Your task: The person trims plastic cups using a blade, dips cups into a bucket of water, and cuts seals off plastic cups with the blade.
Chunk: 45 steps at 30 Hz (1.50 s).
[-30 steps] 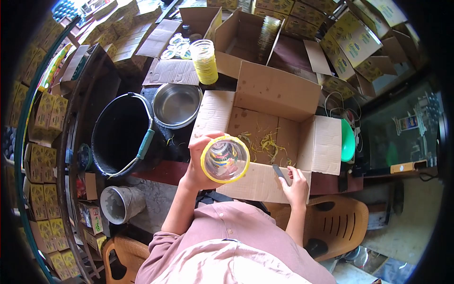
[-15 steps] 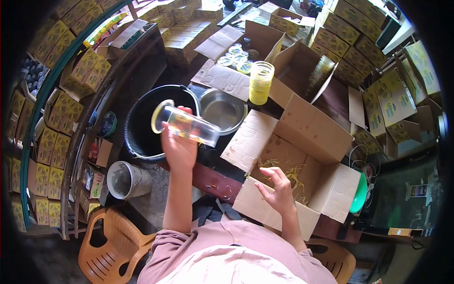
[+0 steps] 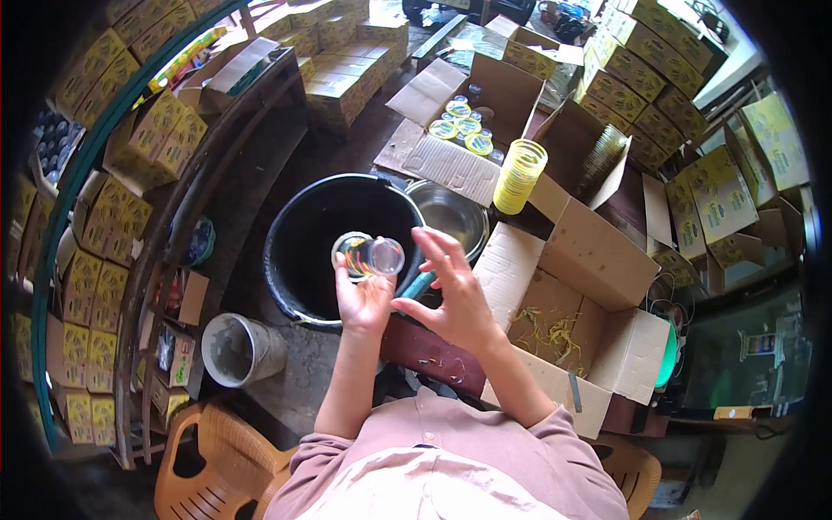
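My left hand (image 3: pixel 366 299) is wrapped round a clear plastic cup (image 3: pixel 381 257) with a printed label, held tilted over a big black bucket (image 3: pixel 303 217). Close to the cup's right side, my right hand (image 3: pixel 452 290) has its fingers apart and holds nothing. Behind it lies a round steel bowl (image 3: pixel 451 212), partly hidden by the bucket's rim and my fingers. To the right, an open cardboard box (image 3: pixel 598 251) has yellow shreds (image 3: pixel 550 334) on its bottom. A dark flat tool (image 3: pixel 575 392) lies on that box's front flap.
A stack of yellow-rimmed cups (image 3: pixel 520 176) stands behind the box. Another carton (image 3: pixel 498 95) has lidded cups on its flap. A grey bucket (image 3: pixel 243 349) and an orange chair (image 3: pixel 221 464) are at lower left. A shelf (image 3: pixel 143 347) with packed boxes lines the left side.
The cup in my left hand has moved from in front of me to over the black bucket. My right hand has let go of the dark tool and come beside the cup. The view has shifted left.
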Available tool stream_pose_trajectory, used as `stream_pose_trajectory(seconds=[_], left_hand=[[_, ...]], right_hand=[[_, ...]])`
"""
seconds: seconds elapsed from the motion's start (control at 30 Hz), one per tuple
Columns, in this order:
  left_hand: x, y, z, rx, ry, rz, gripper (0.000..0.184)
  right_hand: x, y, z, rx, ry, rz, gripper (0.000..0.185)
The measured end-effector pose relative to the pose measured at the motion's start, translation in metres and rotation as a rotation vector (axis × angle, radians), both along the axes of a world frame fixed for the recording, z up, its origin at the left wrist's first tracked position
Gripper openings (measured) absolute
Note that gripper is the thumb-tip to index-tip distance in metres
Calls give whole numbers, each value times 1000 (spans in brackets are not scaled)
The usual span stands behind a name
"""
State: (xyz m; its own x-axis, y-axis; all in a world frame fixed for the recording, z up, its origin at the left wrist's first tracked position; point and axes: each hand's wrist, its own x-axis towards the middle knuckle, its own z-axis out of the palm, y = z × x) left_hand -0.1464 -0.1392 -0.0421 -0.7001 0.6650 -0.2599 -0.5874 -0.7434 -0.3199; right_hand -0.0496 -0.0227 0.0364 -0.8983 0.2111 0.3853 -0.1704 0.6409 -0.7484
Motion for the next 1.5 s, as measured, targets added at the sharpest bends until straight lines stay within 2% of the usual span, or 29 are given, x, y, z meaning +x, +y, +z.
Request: stream_pose_trajectory(seconds=[0.03,0.07,0.13,0.17,0.23,0.27,0.3,0.37,0.4,0.43,0.5,0.53,0.57,0.63,0.67,0.7,0.77,0.8,0.83,0.9,1.0,1.07,1.1,1.17,1.23,1.3,1.37,1.5], left_hand=[[0,0,4,-4,13,-70,44],[-2,0,0,23,16,-71,45],[-3,-1,2,23,71,-92,48],[-4,-4,4,89,42,-134,61],[2,-13,44,56,-30,-326,79],[4,-20,41,144,-87,-344,92],[9,-25,57,103,-109,-383,83],[9,-43,52,-79,42,-423,71],[6,-49,52,-53,22,-434,63],[3,-49,54,-57,28,-455,63],[-3,-49,56,-70,38,-493,62],[-9,-44,51,-102,128,-508,65],[-12,-40,52,-137,175,-510,56],[-22,-32,44,-278,335,-437,43],[-22,-28,44,-392,498,-405,32],[-23,-27,41,-388,529,-426,34],[-16,-16,38,-716,874,-260,46],[-11,-12,41,-892,998,-242,57],[-8,-6,36,-875,1135,-176,59],[-4,-1,44,-1083,1455,-205,60],[-6,3,50,-1177,1746,-93,76],[-4,9,50,-1137,1637,-65,89],[-5,7,52,-1220,1673,-64,94],[-9,2,46,-1300,1682,67,94],[-10,-8,40,-1390,1673,189,83],[-13,-21,35,-1490,1636,277,81],[-16,-35,33,-1596,1567,325,79],[-25,-57,25,-1729,1560,458,73]], right_hand=[[-8,-4,-1,38,-5,12,77],[-19,-4,-12,59,104,49,69],[-27,-8,-12,-5,79,54,58],[-30,-7,-11,-18,59,45,55],[-35,-1,-4,-17,132,-50,51],[-38,1,-2,-17,168,-96,49],[-41,3,-1,-31,214,-141,45],[-47,7,-10,-11,268,-212,44],[-49,9,-14,-12,196,-128,43],[-48,9,-16,-16,121,-43,41],[-45,1,-11,-80,157,-47,40],[-43,-1,-6,-71,165,-30,40],[-42,-4,-4,-64,173,-10,40],[-37,-13,-6,-53,130,58,47],[-34,-12,-3,1,97,103,53],[-30,-9,1,56,63,148,59],[-32,4,7,40,144,153,74],[-32,8,5,-86,129,94,85],[-33,11,8,-157,75,39,93],[-41,16,12,-135,139,69,91],[-44,25,8,-231,25,71,86],[-44,39,18,-326,160,-27,81],[-46,54,22,-335,270,-90,81],[-51,110,30,-71,440,-343,81],[-62,169,32,-31,511,-537,79],[-74,214,28,-44,518,-606,75],[-85,243,16,193,515,-597,76],[-97,257,-20,336,183,-620,72]])
